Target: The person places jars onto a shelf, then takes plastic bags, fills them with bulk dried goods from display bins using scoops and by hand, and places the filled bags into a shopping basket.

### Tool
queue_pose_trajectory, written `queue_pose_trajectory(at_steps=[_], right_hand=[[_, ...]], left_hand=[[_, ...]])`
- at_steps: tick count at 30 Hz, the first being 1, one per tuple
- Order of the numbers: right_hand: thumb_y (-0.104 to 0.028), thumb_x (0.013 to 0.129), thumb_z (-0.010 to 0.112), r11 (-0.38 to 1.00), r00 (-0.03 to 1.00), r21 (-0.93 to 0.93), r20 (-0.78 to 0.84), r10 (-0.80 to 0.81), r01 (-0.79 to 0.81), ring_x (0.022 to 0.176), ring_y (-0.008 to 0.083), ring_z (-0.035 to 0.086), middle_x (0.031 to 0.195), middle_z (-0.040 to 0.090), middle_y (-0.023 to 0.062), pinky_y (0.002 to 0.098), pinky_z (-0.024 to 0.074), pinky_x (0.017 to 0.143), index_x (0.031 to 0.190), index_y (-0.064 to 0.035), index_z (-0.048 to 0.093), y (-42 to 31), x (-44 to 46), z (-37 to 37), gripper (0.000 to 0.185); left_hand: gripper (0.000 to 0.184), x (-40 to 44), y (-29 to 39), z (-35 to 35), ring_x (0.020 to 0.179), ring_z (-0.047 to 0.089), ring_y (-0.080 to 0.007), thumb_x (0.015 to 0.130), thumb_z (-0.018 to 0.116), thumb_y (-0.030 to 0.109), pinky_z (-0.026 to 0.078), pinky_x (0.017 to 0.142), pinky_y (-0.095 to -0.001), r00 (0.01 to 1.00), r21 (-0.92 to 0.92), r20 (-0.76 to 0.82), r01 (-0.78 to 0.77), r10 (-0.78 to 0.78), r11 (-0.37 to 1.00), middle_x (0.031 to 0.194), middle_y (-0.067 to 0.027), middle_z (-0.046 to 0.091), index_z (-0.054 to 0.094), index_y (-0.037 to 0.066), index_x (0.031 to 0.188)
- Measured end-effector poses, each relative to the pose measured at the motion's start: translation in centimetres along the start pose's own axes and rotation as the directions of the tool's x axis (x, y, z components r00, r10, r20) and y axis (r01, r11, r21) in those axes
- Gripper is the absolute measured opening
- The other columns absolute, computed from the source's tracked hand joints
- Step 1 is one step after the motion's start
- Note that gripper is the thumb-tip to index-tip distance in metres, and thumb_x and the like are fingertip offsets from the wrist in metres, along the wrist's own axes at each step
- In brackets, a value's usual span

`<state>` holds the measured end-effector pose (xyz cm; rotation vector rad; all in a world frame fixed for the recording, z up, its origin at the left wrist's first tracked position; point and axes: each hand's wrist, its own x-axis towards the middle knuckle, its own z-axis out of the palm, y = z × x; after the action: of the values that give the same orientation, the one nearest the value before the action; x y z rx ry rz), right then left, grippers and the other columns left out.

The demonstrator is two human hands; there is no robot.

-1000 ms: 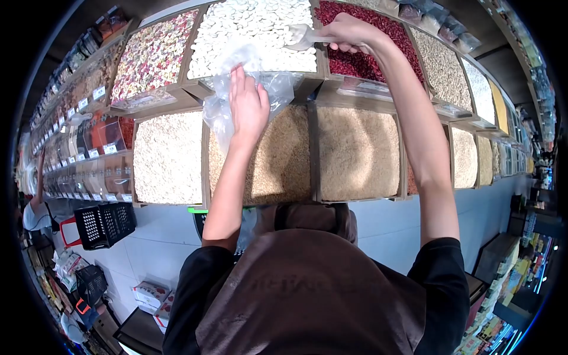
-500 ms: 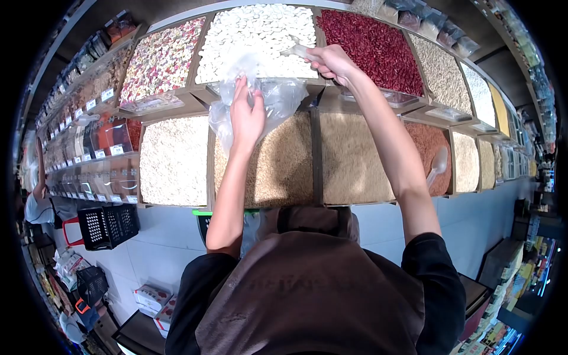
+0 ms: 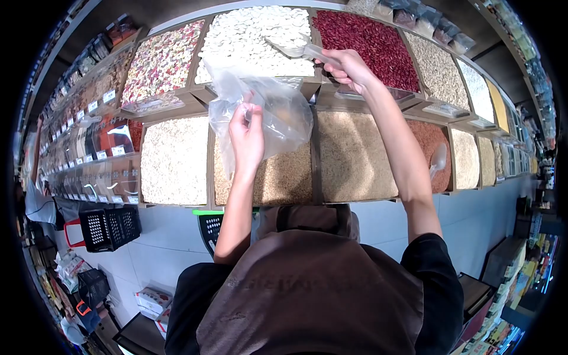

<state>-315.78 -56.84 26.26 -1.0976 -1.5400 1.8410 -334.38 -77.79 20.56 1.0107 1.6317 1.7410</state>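
Note:
My left hand [image 3: 247, 135] is closed on a clear plastic bag [image 3: 281, 115], which hangs loosely open above the lower bins and the front edge of the white bean bin. In my right hand [image 3: 353, 70] is the handle of a clear plastic scoop [image 3: 313, 52]. The scoop's head points left over the large white beans [image 3: 248, 32]; white shows through it, and how full it is I cannot tell. Dark red beans [image 3: 370, 50] fill the bin beside my right hand.
Mixed colourful pieces [image 3: 163, 59] fill the bin on the left. Pale grain [image 3: 174, 157] and brown grains [image 3: 355, 157] lie in the lower row. Another scoop [image 3: 438, 160] rests in reddish grain. A black basket [image 3: 110, 228] stands on the floor, and a person [image 3: 36, 204] is at far left.
My left fingers have curled in on the bag, and its mouth has spread wider. The scoop has come further into view over the white beans, while my right hand shifted slightly right and down.

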Motion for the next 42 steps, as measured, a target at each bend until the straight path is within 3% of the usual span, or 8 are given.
queue_pose_trajectory(at_steps=[2,4,14,23,29,32,37,42], right_hand=[[-0.022,0.1,0.054,1.0,1.0,-0.014,0.004,-0.01,0.01,0.042,0.0005,0.03,0.065,0.051,-0.0005,0.0185,0.0211,0.034,0.103,0.0088,0.062,-0.2,-0.4,-0.3,0.032],[-0.024,0.101,0.053,1.0,1.0,-0.013,0.004,-0.016,0.016,0.041,-0.001,0.031,0.063,0.051,-0.0028,0.0175,0.0208,0.033,0.107,0.0073,0.063,-0.1,-0.9,-0.8,0.033],[-0.026,0.101,0.054,0.994,0.996,0.059,-0.032,-0.087,0.089,0.036,-0.0013,0.033,0.058,0.053,0.0001,0.0145,0.0229,0.029,0.103,0.0082,0.066,-0.8,-7.4,-3.6,0.036],[-0.025,0.099,0.057,0.997,0.992,0.056,0.108,-0.06,0.054,0.032,-0.0002,0.034,0.055,0.056,0.0023,0.0148,0.0215,0.028,0.102,0.009,0.067,-1.1,-14.5,-6.1,0.035],[-0.025,0.097,0.062,0.998,0.985,-0.025,0.16,0.069,-0.066,0.032,0.0004,0.035,0.056,0.057,0.0035,0.0159,0.0208,0.029,0.101,0.0078,0.068,-0.7,-16.2,-5.9,0.033],[-0.024,0.096,0.062,0.992,0.982,-0.088,0.164,0.099,-0.086,0.033,-0.0001,0.035,0.057,0.057,0.0032,0.0157,0.0199,0.031,0.099,0.0076,0.068,-1.0,-16.2,-4.8,0.032],[-0.023,0.096,0.062,0.975,0.975,-0.197,0.179,0.135,-0.1,0.033,-0.0001,0.035,0.058,0.058,0.0034,0.0164,0.02,0.033,0.09,0.0042,0.066,-1.3,-14.9,-3.4,0.029],[-0.02,0.094,0.063,0.949,0.96,-0.313,0.249,0.126,-0.043,0.032,0.0018,0.037,0.058,0.058,0.0032,0.019,0.0253,0.035,0.078,0.0012,0.065,-2.1,-13.0,-1.0,0.027]], left_hand=[[0.015,-0.1,0.2,0.1,0.113,0.057,-0.018,0.099,0.054,0.013,0.041,0.101,-0.0324,0.999,-0.025,-0.003,0.042,-0.042,0.999,0.138,-0.0156,0.059,0.059,0.003,0.089],[0.018,-0.2,0.2,0.2,0.082,0.051,-0.0078,0.097,0.059,0.013,0.043,0.072,-0.0234,0.999,-0.05,-0.04,-0.008,0.006,0.999,0.133,-0.0198,0.061,0.058,-0.003,0.087],[0.019,0.3,-2.1,1.6,0.077,0.05,-0.0091,0.097,0.059,0.014,0.043,0.07,-0.0238,1.0,-0.042,-0.009,-0.026,0.025,0.999,0.139,-0.0197,0.057,0.059,-0.004,0.09],[0.019,0.3,-1.2,3.0,0.07,0.05,-0.0102,0.096,0.06,0.017,0.042,0.065,-0.0272,0.999,0.057,0.036,0.004,-0.006,0.998,0.073,-0.0021,0.056,0.063,-0.001,0.094],[0.018,0.1,-1.2,3.3,0.071,0.05,-0.0123,0.096,0.06,0.017,0.043,0.067,-0.0288,0.997,0.029,0.066,0.027,-0.029,0.999,0.077,-0.0046,0.058,0.063,0.0,0.091],[0.017,-0.4,-2.2,3.1,0.089,0.059,-0.0199,0.096,0.059,0.016,0.046,0.082,-0.0326,0.996,0.061,0.055,-0.067,0.064,0.996,0.096,-0.013,0.065,0.062,0.0,0.091],[0.018,-1.7,-0.5,2.3,0.135,0.045,-0.0338,0.095,0.058,0.014,0.034,0.108,-0.0376,0.999,-0.039,-0.026,-0.041,0.04,0.998,0.135,-0.0289,0.055,0.058,-0.001,0.086],[0.017,-1.9,1.2,1.6,0.133,0.045,-0.0281,0.096,0.057,0.015,0.031,0.111,-0.0374,0.992,-0.247,0.04,-0.102,0.115,0.964,0.143,-0.0248,0.05,0.057,0.004,0.084]])
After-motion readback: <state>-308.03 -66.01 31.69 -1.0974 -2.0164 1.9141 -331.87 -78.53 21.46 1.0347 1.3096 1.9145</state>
